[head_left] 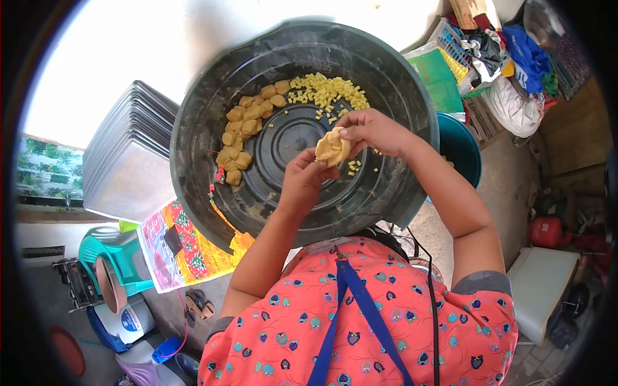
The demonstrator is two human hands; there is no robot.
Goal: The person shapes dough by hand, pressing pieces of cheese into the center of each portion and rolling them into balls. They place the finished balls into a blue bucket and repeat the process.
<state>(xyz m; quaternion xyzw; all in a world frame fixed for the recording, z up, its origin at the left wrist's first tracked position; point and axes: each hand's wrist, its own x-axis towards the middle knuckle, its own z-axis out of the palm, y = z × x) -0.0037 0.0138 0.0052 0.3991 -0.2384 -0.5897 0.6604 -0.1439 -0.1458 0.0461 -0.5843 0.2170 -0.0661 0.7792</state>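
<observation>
A flattened piece of tan dough (332,149) is held above a large black round tub (212,83). My left hand (305,178) pinches its lower left edge, and my right hand (373,134) grips its upper right side between thumb and fingers. The dough looks folded, with a hollow in its middle; what lies inside I cannot make out. Along the tub's left side sit several lumps of dough (239,125). Small yellow cubes (328,90) are heaped at the back right of the tub, with a few scattered beneath my right hand.
Stacked metal trays (132,148) stand left of the tub. Below them are a colourful printed cloth (193,248) and a teal plastic chair (119,257). A teal bucket (465,151) is at the right, near bags and baskets. A whitish box (544,289) lies at lower right.
</observation>
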